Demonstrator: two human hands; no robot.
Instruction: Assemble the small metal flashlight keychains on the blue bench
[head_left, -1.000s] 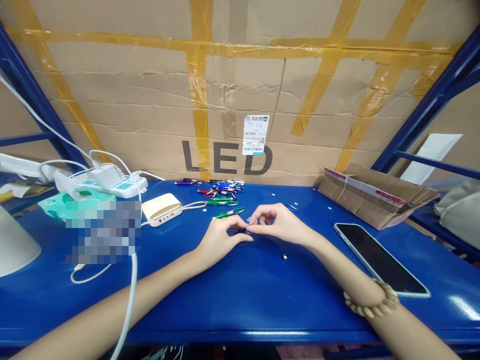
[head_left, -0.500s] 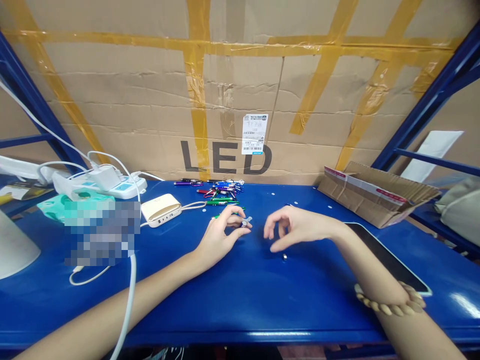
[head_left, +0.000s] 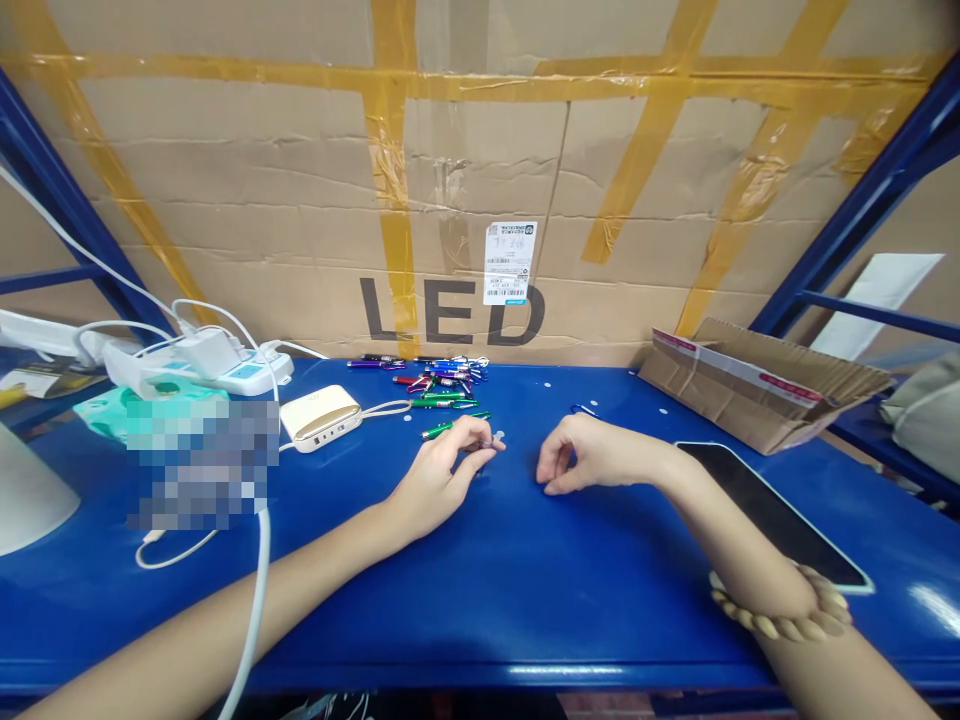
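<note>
My left hand [head_left: 448,468] is above the blue table, thumb and fingers pinched together. Something small sits at its fingertips, too small to name, beside a pale translucent round piece [head_left: 499,436]. Just behind that hand lies a green pen-shaped keychain light [head_left: 436,431]. To the right, my right hand [head_left: 576,456] is bent down to the tabletop with thumb and fingertips closed together; whatever is between them is hidden. A slim blue item with a clip [head_left: 585,410] shows partly behind this hand.
Several coloured keychain lights [head_left: 442,376] lie in a pile at the back. A cream power bank [head_left: 321,418] and a power strip [head_left: 259,374] are on the left. A tablet [head_left: 772,515] and an open cardboard box [head_left: 757,390] are on the right. A white cable [head_left: 259,590] crosses my left forearm.
My right hand has lowered and its fingers have closed. The small shiny metal piece that lay below it is no longer visible. My left hand has barely moved.
</note>
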